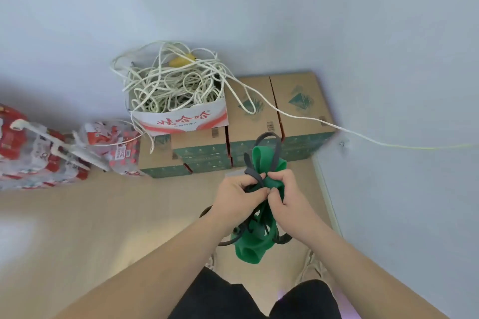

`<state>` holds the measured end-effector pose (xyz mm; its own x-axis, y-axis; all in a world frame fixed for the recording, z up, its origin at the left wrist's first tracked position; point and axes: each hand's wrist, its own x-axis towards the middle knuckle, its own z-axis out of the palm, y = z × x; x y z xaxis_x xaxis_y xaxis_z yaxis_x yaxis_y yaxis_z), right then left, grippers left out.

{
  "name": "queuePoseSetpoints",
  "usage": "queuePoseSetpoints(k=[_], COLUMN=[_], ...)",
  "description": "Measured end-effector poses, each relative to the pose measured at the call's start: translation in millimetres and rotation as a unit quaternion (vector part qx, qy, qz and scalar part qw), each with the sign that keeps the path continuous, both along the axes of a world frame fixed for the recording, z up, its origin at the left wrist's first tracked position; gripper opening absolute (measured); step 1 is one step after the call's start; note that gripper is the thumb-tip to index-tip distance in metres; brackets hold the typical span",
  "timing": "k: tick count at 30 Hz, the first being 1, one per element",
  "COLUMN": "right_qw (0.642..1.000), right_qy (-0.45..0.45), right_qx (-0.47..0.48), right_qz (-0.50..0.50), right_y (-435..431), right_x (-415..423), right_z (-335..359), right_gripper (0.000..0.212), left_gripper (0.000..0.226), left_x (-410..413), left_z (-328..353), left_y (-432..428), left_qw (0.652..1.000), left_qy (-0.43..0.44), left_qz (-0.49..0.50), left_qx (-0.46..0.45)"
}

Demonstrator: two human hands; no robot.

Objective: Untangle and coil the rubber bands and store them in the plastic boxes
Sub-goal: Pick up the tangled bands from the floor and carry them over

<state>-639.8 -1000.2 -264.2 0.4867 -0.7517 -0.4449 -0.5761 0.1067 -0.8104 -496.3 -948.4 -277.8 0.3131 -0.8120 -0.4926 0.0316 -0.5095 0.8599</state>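
Note:
A wide green rubber band [261,163] and a thin dark grey rubber band [275,149] are knotted together in front of me. My left hand [237,197] pinches the grey band where it crosses the green one. My right hand [285,190] grips the green band right beside it, thumbs almost touching. Loops of both bands stick up above my fists, and more green and grey loops hang below my wrists toward the floor. No plastic box is in view.
Against the wall stand several cardboard boxes [298,109]. An open carton [181,116] on top holds a tangle of white cord [171,85], one strand running off right. Shrink-wrapped red bottle packs [39,150] lie at left. Beige floor, my legs below.

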Motion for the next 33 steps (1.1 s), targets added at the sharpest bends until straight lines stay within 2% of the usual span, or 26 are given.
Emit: queuePoseSetpoints(k=[4, 7, 11, 15, 20, 26, 33], right_qw=[0.995, 0.986, 0.98, 0.979, 0.972, 0.965, 0.959], right_qy=[0.001, 0.017, 0.027, 0.061, 0.092, 0.106, 0.123], right_qx=[0.042, 0.08, 0.109, 0.113, 0.133, 0.154, 0.177], right_qz=[0.092, 0.144, 0.162, 0.158, 0.173, 0.184, 0.183], right_y=[-40.5, -50.7, -56.8, -49.7, -39.1, -24.2, -26.5], right_x=[-12.0, -22.7, -33.3, -33.5, -27.5, -14.0, -19.2], right_z=[-71.2, -119.5, -179.3, -270.0, -399.2, -556.7, -656.6], right_gripper=[0.02, 0.021, 0.022, 0.022, 0.022, 0.021, 0.023], left_gripper=[0.015, 0.016, 0.014, 0.016, 0.005, 0.012, 0.017], left_x=[-27.9, -48.7, -65.8, -67.4, -68.1, -67.7, -69.1], left_z=[-60.7, -99.3, -157.7, -253.7, -384.4, -539.4, -648.2], left_y=[-12.7, -9.6, -7.7, -2.2, 15.9, 32.1, 34.3], left_qw=[0.993, 0.985, 0.978, 0.976, 0.975, 0.969, 0.962], left_qy=[0.014, 0.026, 0.024, 0.025, 0.015, 0.003, 0.01], left_qz=[0.108, 0.154, 0.189, 0.188, 0.192, 0.189, 0.191], left_qx=[0.045, 0.077, 0.087, 0.105, 0.109, 0.159, 0.193])
